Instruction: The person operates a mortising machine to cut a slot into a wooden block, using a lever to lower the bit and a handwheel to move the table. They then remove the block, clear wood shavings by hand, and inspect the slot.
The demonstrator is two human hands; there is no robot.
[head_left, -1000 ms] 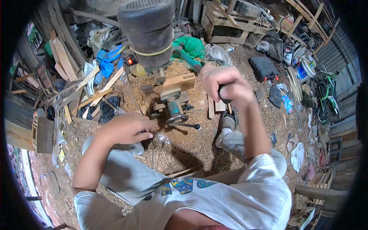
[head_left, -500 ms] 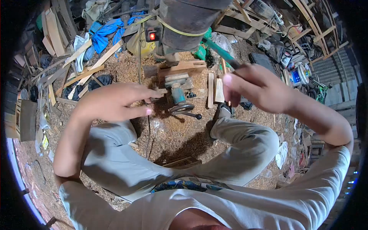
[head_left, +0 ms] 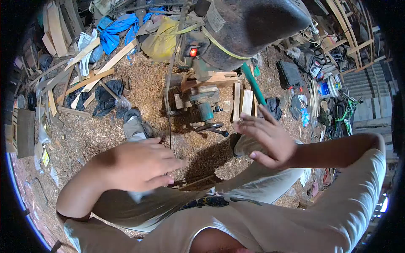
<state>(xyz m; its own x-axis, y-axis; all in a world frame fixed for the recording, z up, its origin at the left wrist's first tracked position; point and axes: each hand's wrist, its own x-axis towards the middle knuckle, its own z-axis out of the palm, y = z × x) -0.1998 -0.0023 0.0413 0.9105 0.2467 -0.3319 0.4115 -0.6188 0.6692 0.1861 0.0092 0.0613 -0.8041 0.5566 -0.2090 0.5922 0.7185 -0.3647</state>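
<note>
My left hand (head_left: 137,166) is over my lap, its fingers stretched to the right and the thumb apart below them. Nothing plainly shows in it, and its fingertips are slightly blurred. My right hand (head_left: 270,141) has its fingers spread, just below the lower end of a green lever (head_left: 253,84). Ahead stands a machine with a dark rounded housing (head_left: 257,31). Beneath it a teal vise (head_left: 206,111) carries a black handwheel (head_left: 209,127). A notched wooden block (head_left: 219,79) lies behind the vise, with a small wood piece (head_left: 179,101) at its left.
A red-lit switch (head_left: 193,52) is on the machine, by a hanging cable (head_left: 170,105). Two short wood pieces (head_left: 247,102) lie right of the vise. Wood shavings cover the floor. Long boards (head_left: 105,69), a blue tarp (head_left: 116,33) and a black case (head_left: 290,74) lie around.
My left hand has drawn back from beside the vise toward my lap. My right hand has come down from the lever, its fingers spreading. The camera view has shifted, and my legs have moved.
</note>
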